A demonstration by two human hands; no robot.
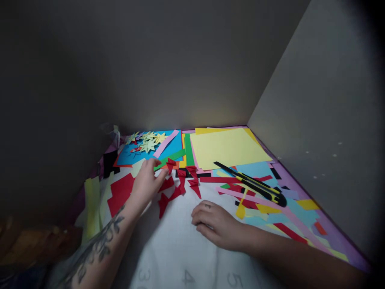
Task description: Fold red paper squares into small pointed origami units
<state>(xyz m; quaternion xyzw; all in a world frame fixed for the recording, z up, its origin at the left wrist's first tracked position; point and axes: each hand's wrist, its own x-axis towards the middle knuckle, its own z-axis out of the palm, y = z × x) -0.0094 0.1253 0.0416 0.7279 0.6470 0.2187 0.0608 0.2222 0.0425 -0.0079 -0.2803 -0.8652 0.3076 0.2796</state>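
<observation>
My left hand [148,178] reaches over the paper, thumb and index finger apart, with nothing visible between them. Just right of its fingertips lie several small folded red paper pieces [181,178], pointed in shape, on and above a white sheet [180,241] marked with numbers. One folded red piece [171,164] lies closest to the index finger. My right hand [215,224] rests on the white sheet below the red pieces, its fingers curled together and nothing seen in them. A black and yellow utility knife [255,186] lies beyond it to the right, blade out.
Pale yellow sheets [231,148] lie at the back. Folded paper stars [148,142] sit on a blue sheet [126,158] at the back left. Coloured strips and scraps [288,224] cover the right side, and red paper [122,190] lies at left. Grey walls [288,112] rise behind and right.
</observation>
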